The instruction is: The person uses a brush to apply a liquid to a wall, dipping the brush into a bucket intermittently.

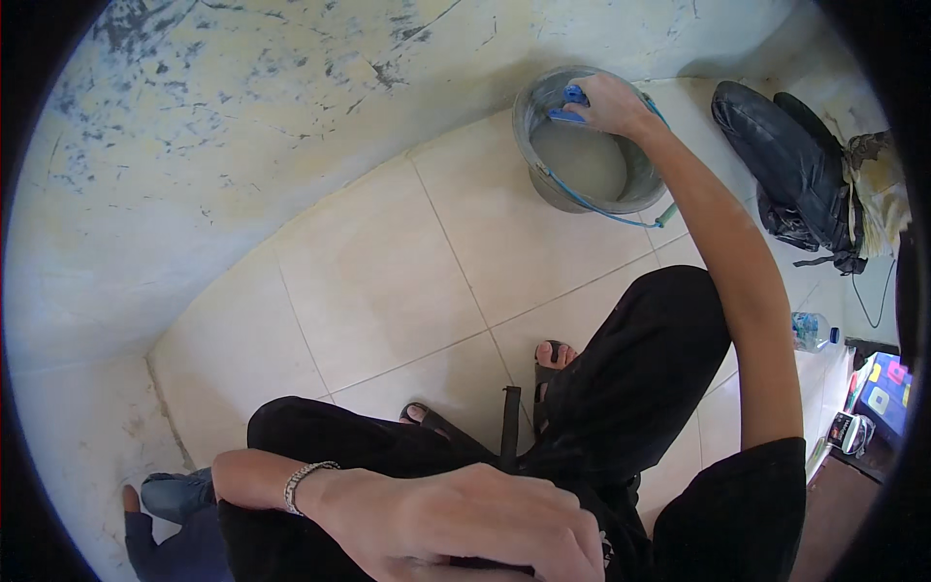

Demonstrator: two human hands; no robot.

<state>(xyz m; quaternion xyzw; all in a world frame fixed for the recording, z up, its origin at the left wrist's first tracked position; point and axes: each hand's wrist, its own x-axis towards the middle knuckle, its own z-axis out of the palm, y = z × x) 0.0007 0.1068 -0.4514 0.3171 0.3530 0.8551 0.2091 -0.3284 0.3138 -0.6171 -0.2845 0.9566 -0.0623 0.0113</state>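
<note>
At the far right of centre, my right hand (611, 103) reaches over a grey bucket (554, 190) with fingers closed on a blue scrub brush (566, 115). The brush has a raised grip above a flat base; any bristles are out of sight. It is held inside the rim, near the bucket's far side. Cloudy greyish liquid (587, 160) lies in the bucket, and its blue handle hangs down on the near side. My left hand (465, 519), with a bracelet at the wrist, is over my lap, fingers curled in. Its palm is hidden, so anything held there cannot be made out.
A scuffed, patchy wall (291, 126) curves along the far and left sides above pale floor tiles (388, 262). Dark bags (786, 160) lean at the right, with a plastic bottle (811, 332) nearer me. Another person's dark sleeve (179, 548) shows at lower left.
</note>
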